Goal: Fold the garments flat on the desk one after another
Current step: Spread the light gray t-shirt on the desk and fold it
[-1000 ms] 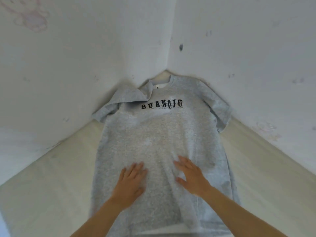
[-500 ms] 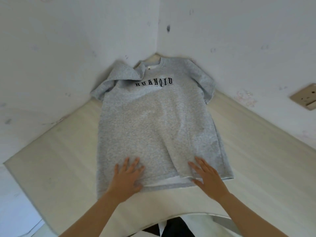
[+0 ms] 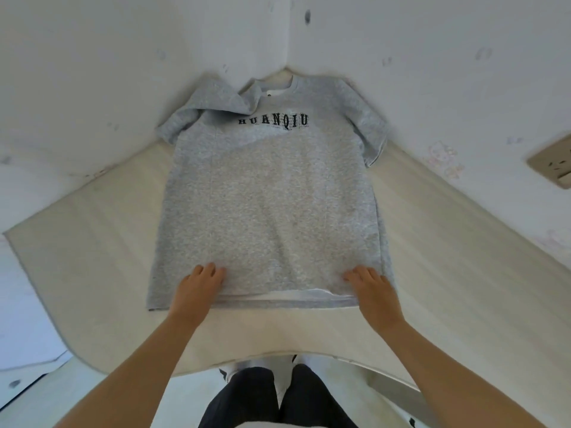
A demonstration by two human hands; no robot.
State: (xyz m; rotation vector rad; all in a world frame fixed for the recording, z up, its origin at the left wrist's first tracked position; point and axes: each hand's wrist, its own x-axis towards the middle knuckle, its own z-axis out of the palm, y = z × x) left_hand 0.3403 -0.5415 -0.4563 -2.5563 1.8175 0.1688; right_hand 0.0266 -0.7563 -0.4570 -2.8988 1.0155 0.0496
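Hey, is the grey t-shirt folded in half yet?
No, the grey t-shirt lies spread at full length on the desk, collar toward the far corner, with the left hand and right hand at its near hem.

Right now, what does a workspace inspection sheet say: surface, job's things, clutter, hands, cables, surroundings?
Surface: pale wooden desk, set into a wall corner.
Job's things: grey T-shirt lying face up, one shoulder crumpled over beside the collar.
Clutter: nothing seen.
Hands: left hand and right hand grip the near hem, fingers curled.
Cables: nothing seen.
Surroundings: scuffed white walls; wall socket on the right.
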